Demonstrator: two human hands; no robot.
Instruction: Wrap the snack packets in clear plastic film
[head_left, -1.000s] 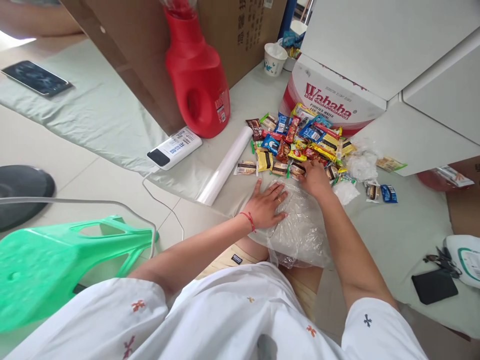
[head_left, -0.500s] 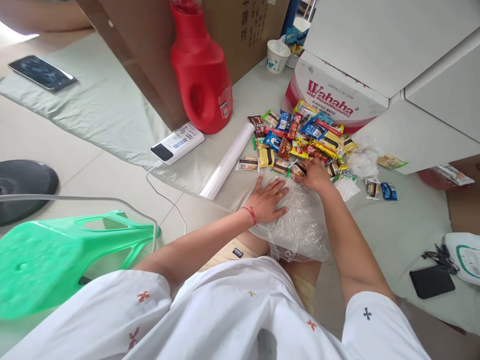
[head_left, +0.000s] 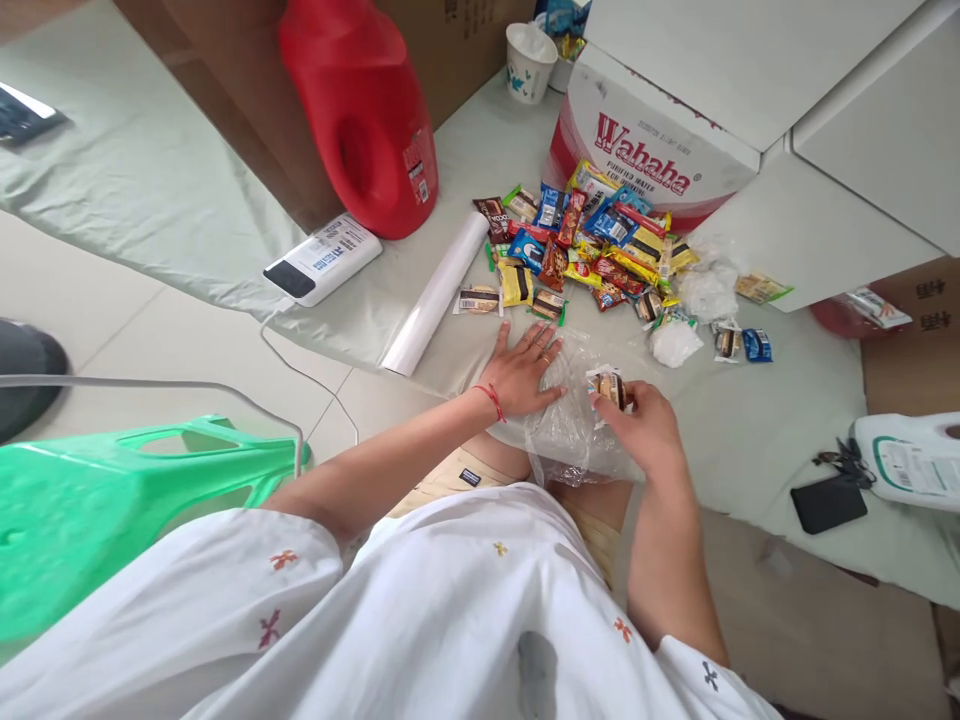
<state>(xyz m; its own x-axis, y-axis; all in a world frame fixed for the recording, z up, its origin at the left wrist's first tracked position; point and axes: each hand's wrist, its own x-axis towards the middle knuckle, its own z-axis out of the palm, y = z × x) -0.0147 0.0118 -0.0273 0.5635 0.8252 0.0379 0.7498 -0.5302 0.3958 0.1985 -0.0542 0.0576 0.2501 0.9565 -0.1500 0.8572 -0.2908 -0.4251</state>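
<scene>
Between the thumb and fingers of my right hand (head_left: pixel 646 425) is a small wrapped cookie (head_left: pixel 609 388), held above a clear plastic bag (head_left: pixel 574 440). My left hand (head_left: pixel 525 370) lies flat with its fingers spread, at the bag's left side and partly over it. Beyond both hands a heap of small wrapped snacks (head_left: pixel 577 240) is piled on the pale cloth (head_left: pixel 450 190), in blue, red, yellow and brown packets. Crumpled clear plastic (head_left: pixel 709 290) sits at the heap's right edge, with a few loose packets beside it.
Behind the heap stands a Wahaha carton (head_left: pixel 637 150). On the left are a white roll (head_left: pixel 435 290), a red detergent bottle (head_left: pixel 375 130), a white power bank (head_left: pixel 322 260) with its cable, and a green stool (head_left: pixel 112 510). A black wallet (head_left: pixel 829 502) and a white bottle (head_left: pixel 911 460) lie at right.
My right hand has come back from the front of the heap towards me with a wrapped cookie in its fingers. My left hand stays on the bag. The view has shifted slightly.
</scene>
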